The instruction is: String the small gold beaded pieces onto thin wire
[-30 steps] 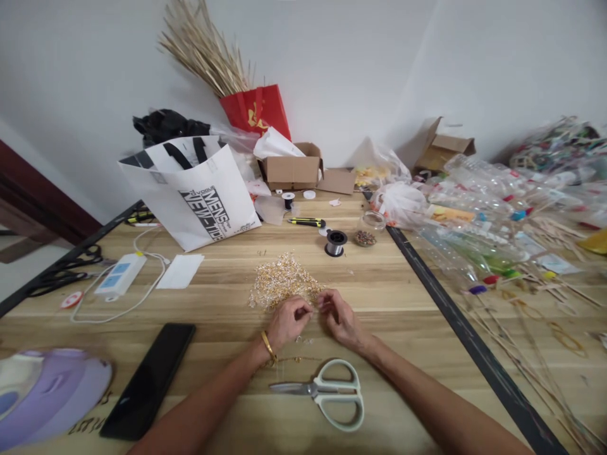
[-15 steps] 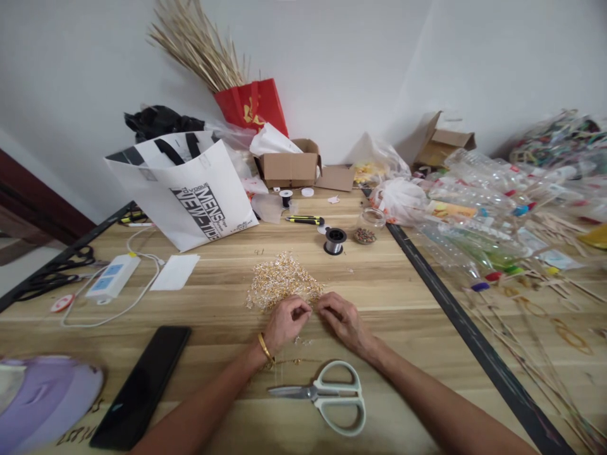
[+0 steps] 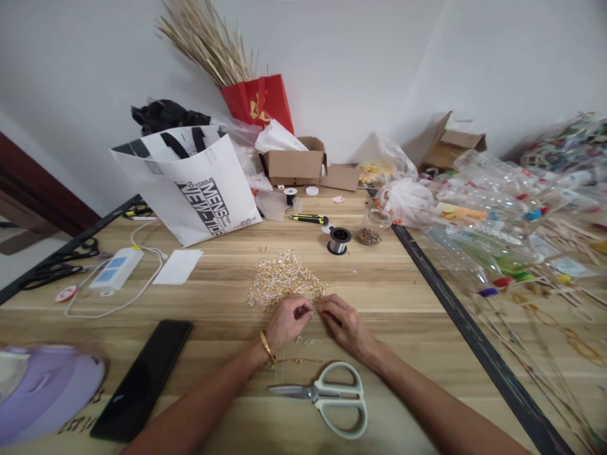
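Observation:
My left hand and my right hand meet at the near edge of a pile of gold and clear beads. Thumb and forefinger of each hand are pinched together, the tips almost touching. Whatever sits in the pinches is too small to make out. A few clear beads lie on the wood just below the fingers. Closer to me is a thin gold beaded strand, partly by my left wrist. Pale-handled scissors rest below it, blades pointing left.
Beyond the pile stand a wire spool, a jar of small beads and a yellow-black utility knife. A black phone and purple cap lie left. A white paper bag stands behind; plastic bottles crowd the right.
The view has shifted slightly, so the background sits a little further right. My fingertips stay pinched in nearly the same place, the right hand's fingers slightly closer to the left.

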Available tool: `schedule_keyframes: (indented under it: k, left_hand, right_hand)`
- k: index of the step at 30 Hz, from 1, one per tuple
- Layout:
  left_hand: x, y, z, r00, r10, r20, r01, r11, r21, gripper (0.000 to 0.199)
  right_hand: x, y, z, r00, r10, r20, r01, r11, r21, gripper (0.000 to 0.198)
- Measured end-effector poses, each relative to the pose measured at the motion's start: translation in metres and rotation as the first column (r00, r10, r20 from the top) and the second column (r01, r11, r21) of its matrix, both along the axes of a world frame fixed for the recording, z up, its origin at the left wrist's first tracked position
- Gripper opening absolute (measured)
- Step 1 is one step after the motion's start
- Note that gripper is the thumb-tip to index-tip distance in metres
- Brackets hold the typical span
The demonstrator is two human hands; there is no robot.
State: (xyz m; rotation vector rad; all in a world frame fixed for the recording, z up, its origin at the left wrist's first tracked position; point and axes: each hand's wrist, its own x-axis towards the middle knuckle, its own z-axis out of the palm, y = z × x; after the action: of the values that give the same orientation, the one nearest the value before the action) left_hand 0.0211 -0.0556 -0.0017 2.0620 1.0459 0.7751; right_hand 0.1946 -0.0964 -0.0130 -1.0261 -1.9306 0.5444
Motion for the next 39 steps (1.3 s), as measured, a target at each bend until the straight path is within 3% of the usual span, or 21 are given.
schedule_keyframes:
  k: [10, 30, 39]
  left_hand:
    - [0.001, -0.001, 0.002, 1.0, -0.003, -0.001, 0.003, 1.0, 0.014, 0.008]
    - [0.0, 0.0, -0.004, 1.0, 0.013, 0.027, -0.012, 0.999, -0.034, 0.009]
    - [0.0, 0.0, -0.002, 0.999, 0.013, 0.035, -0.01, 0.997, -0.074, 0.008]
  right_hand:
    - [0.005, -0.003, -0.01, 0.959, -0.069, 0.275, 0.056, 0.997, 0.055, 0.022]
    - [0.006, -0.004, -0.009, 0.95, -0.119, 0.287, 0.089, 0.99, 0.113, 0.014]
    - [0.005, -0.007, -0.006, 0.973, -0.128, 0.194, 0.09, 0.977, 0.195, 0.012]
